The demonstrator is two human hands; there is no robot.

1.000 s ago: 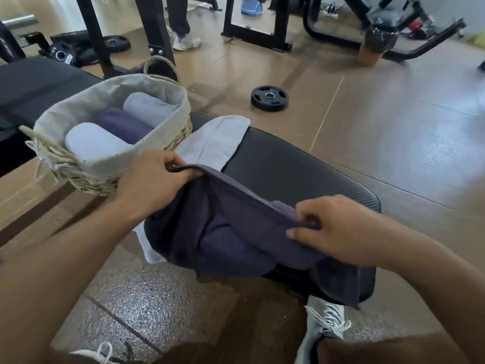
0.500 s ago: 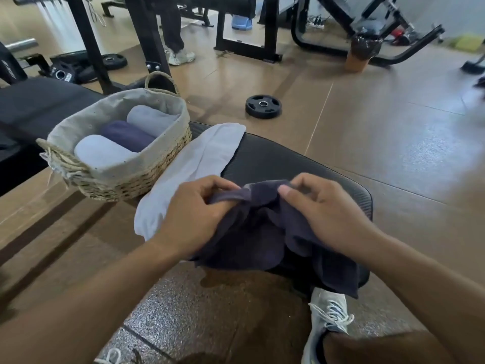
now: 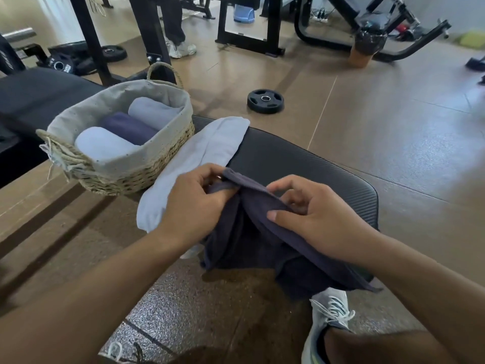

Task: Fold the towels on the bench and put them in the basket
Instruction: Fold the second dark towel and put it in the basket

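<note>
A dark navy towel point(image 3: 249, 240) hangs over the near edge of the black padded bench point(image 3: 301, 164). My left hand point(image 3: 194, 203) pinches its top edge at the left. My right hand point(image 3: 317, 219) holds the same edge a little to the right, thumb on top. A light grey towel point(image 3: 199, 164) lies flat on the bench beside it. The woven basket point(image 3: 136, 177) with a cloth liner stands at the bench's left end and holds three rolled towels, two light and one navy.
A black weight plate point(image 3: 265, 101) lies on the brown floor beyond the bench. Rack legs point(image 3: 152, 43) and another person's shoes point(image 3: 181, 49) stand behind the basket. My white shoe point(image 3: 328, 319) is under the bench edge. A second black bench point(image 3: 39, 95) is at left.
My two hands came together from wide apart, bringing the towel's top edge into a bunch, then parted slightly along that edge. The camera tilted up a little.
</note>
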